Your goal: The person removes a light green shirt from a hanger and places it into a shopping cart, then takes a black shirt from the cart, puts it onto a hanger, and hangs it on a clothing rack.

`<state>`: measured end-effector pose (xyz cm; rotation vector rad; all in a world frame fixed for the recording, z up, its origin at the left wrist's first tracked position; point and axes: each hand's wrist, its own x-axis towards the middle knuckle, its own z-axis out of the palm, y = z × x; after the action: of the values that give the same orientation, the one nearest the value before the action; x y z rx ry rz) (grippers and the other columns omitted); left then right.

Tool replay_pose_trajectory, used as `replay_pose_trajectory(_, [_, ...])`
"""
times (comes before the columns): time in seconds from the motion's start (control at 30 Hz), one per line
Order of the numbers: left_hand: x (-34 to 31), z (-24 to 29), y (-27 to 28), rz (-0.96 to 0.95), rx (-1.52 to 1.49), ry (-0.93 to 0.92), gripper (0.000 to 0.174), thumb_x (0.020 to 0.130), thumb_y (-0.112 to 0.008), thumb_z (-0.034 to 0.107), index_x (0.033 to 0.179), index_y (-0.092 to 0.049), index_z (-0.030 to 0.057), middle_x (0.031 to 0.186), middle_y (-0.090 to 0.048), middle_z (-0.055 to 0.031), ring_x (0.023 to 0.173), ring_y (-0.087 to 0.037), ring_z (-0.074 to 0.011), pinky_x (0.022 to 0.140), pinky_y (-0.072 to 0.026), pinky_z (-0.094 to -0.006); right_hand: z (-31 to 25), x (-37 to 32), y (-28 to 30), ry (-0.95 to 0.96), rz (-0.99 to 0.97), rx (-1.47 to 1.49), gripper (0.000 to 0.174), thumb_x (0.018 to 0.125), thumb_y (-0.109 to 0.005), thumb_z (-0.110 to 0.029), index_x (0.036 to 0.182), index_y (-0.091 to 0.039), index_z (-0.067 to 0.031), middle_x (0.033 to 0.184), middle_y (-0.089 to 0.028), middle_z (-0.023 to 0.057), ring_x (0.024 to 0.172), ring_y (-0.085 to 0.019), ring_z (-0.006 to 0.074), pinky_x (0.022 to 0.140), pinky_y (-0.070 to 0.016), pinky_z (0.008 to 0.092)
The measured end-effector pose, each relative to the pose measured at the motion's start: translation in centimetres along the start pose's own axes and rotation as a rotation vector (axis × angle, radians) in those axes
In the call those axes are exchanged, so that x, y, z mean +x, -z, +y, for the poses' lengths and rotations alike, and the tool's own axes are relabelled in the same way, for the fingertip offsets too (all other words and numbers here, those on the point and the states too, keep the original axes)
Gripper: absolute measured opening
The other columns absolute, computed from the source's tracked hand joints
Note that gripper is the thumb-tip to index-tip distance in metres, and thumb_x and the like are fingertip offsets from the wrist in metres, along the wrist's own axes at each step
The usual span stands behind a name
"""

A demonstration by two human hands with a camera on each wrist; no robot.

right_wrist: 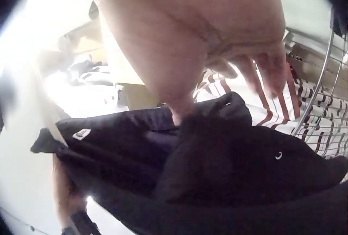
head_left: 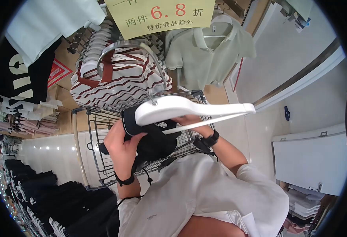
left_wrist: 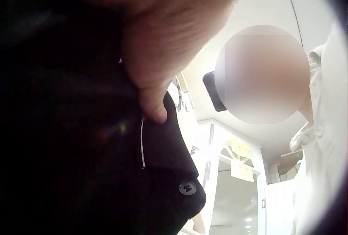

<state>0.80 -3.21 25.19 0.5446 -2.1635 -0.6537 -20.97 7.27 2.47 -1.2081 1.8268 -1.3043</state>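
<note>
A black collared shirt (head_left: 157, 144) hangs bunched over the shopping cart in the head view. My left hand (head_left: 120, 144) grips it at the collar, thumb on top; in the left wrist view the thumb (left_wrist: 156, 109) presses the black cloth above a button (left_wrist: 187, 188). My right hand (head_left: 193, 123), partly hidden behind a white hanger (head_left: 181, 108), holds the shirt's other side. In the right wrist view its thumb (right_wrist: 182, 110) hooks the cloth's upper edge. The hanger slants across the shirt, its left end overlapping the collar and its right end sticking out bare.
A wire shopping cart (head_left: 102, 122) stands below my hands. Ahead hang striped shirts (head_left: 122, 75) on a metal rack and a pale green polo shirt (head_left: 213, 47), under a yellow sign (head_left: 161, 15). Dark clothes (head_left: 70, 205) hang at lower left; a white cabinet (head_left: 312, 158) stands right.
</note>
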Motion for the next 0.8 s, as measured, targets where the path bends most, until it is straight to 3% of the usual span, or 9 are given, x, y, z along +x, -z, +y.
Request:
replay_pose_trajectory(0.1, [-0.3, 0.6, 0.7, -0.005, -0.038, -0.056, 0.043, 0.053, -0.082, 0.002, 0.091, -0.064, -0.0029, 0.081, -0.063, -0.0144, 0.070, -0.060, -0.0320, 0.064, -0.0479, -0.0340, -3.6, -1.0, 1.2, 0.176, -0.173, 0.481, 0.054, 0.092, -0.065, -0.019, 0.138, -0.046, 0.0034, 0.138, -0.051, 0.0177, 0.125, -0.051, 0.0252, 0.105, -0.0408, 0.0350])
replay_pose_trajectory(0.13, [-0.4, 0.5, 0.9, -0.004, -0.036, -0.054, 0.043, 0.053, -0.082, 0.002, 0.091, -0.064, -0.0029, 0.081, -0.063, -0.0144, 0.070, -0.060, -0.0320, 0.064, -0.0479, -0.0340, -1.1, -0.5, 0.5, -0.082, -0.197, 0.676, 0.042, 0.092, -0.062, -0.014, 0.128, -0.055, 0.0038, 0.127, -0.060, 0.0170, 0.117, -0.056, 0.0249, 0.101, -0.0435, 0.0347])
replay_pose_trajectory(0.2, [-0.6, 0.2, 1.7, 0.059, 0.054, -0.016, 0.039, 0.054, -0.079, -0.002, 0.089, -0.063, -0.0036, 0.080, -0.063, -0.0136, 0.070, -0.061, -0.0293, 0.065, -0.0478, -0.0327, 6.4, 0.6, 0.3, 0.268, -0.124, 0.442, 0.035, 0.090, -0.064, -0.014, 0.121, -0.060, 0.0026, 0.115, -0.065, 0.0145, 0.108, -0.060, 0.0225, 0.097, -0.0462, 0.0332])
replay_pose_trajectory(0.27, [-1.0, -1.1, 2.6, 0.114, 0.010, 0.167, 0.031, 0.061, -0.078, -0.002, 0.087, -0.061, -0.0039, 0.073, -0.059, -0.0124, 0.065, -0.056, -0.0234, 0.064, -0.0458, -0.0301, 1.7, -0.7, 3.9, 0.250, 0.058, 0.130, 0.033, 0.089, -0.066, -0.016, 0.117, -0.062, 0.0006, 0.105, -0.068, 0.0128, 0.098, -0.063, 0.0220, 0.090, -0.0501, 0.0327])
replay_pose_trajectory(0.33, [-1.6, -3.5, 3.5, 0.141, 0.040, 0.209, 0.028, 0.066, -0.079, 0.000, 0.087, -0.060, -0.0043, 0.070, -0.057, -0.0120, 0.062, -0.051, -0.0227, 0.062, -0.0439, -0.0297, -6.3, -1.9, 7.7, -0.185, 0.161, -0.094, 0.023, 0.087, -0.061, -0.008, 0.108, -0.066, -0.0036, 0.084, -0.066, 0.0017, 0.069, -0.059, 0.0128, 0.057, -0.0474, 0.0278])
replay_pose_trajectory(0.4, [-2.1, -4.4, 4.1, 0.091, 0.107, 0.230, 0.027, 0.070, -0.078, 0.002, 0.088, -0.060, -0.0047, 0.070, -0.055, -0.0118, 0.063, -0.048, -0.0224, 0.062, -0.0429, -0.0299, -10.4, -2.6, 10.1, -0.315, 0.313, 0.292, 0.023, 0.085, -0.064, -0.007, 0.108, -0.066, -0.0068, 0.080, -0.062, -0.0025, 0.059, -0.050, 0.0047, 0.046, -0.0353, 0.0223])
replay_pose_trajectory(0.53, [-3.1, -6.2, 3.2, 0.068, 0.087, 0.309, 0.025, 0.073, -0.076, 0.003, 0.090, -0.060, -0.0055, 0.072, -0.056, -0.0126, 0.065, -0.049, -0.0221, 0.064, -0.0434, -0.0304, -11.8, -2.5, 12.2, -0.288, 0.362, 0.356, 0.025, 0.083, -0.065, -0.004, 0.109, -0.066, -0.0062, 0.080, -0.062, -0.0034, 0.056, -0.045, 0.0008, 0.046, -0.0306, 0.0182])
replay_pose_trajectory(0.63, [-3.1, -6.7, 2.7, 0.105, 0.093, 0.313, 0.025, 0.073, -0.076, 0.003, 0.091, -0.060, -0.0056, 0.073, -0.057, -0.0130, 0.064, -0.049, -0.0217, 0.063, -0.0438, -0.0306, -11.7, -2.6, 14.0, -0.277, 0.268, 0.375, 0.024, 0.082, -0.065, 0.002, 0.106, -0.064, -0.0005, 0.087, -0.066, 0.0025, 0.066, -0.057, 0.0049, 0.050, -0.0390, 0.0203])
replay_pose_trajectory(0.8, [-3.2, -7.7, 2.1, 0.153, 0.295, 0.231, 0.023, 0.075, -0.072, 0.000, 0.095, -0.062, -0.0032, 0.074, -0.056, -0.0166, 0.064, -0.051, -0.0324, 0.060, -0.0437, -0.0361, -10.4, -2.4, 16.6, -0.239, -0.012, 0.906, 0.026, 0.082, -0.060, 0.006, 0.108, -0.059, 0.0028, 0.079, -0.061, 0.0019, 0.052, -0.045, 0.0012, 0.043, -0.0304, 0.0172])
